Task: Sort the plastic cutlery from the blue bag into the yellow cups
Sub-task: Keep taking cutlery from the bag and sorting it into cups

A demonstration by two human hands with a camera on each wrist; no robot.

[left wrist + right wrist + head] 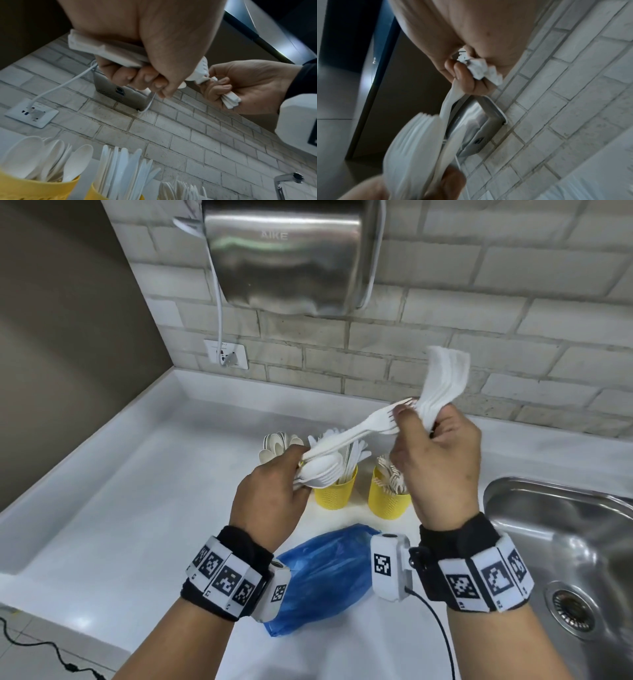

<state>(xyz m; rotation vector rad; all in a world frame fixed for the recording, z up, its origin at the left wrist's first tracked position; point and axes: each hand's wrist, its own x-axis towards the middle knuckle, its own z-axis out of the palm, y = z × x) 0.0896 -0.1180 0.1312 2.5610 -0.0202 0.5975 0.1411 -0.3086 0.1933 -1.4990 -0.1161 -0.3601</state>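
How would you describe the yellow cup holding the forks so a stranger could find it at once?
Start at the steel sink on the white counter. Just left of its rim stand yellow cups; the fork cup is nearest the sink. Fork tines poke from it, while its neighbour holds flat knives.

1. The white surface (137, 508) runs up to a brick wall and holds a steel sink (565, 542) set into it, out past the right hand's fingers (404, 419).
2. Yellow cups stand on it below the fingers: one with knives (337, 491), one with forks (388, 501), and a third with spoons (37, 189).
3. A crumpled blue bag (325, 577) lies flat, nearer the wrists than the fingers.
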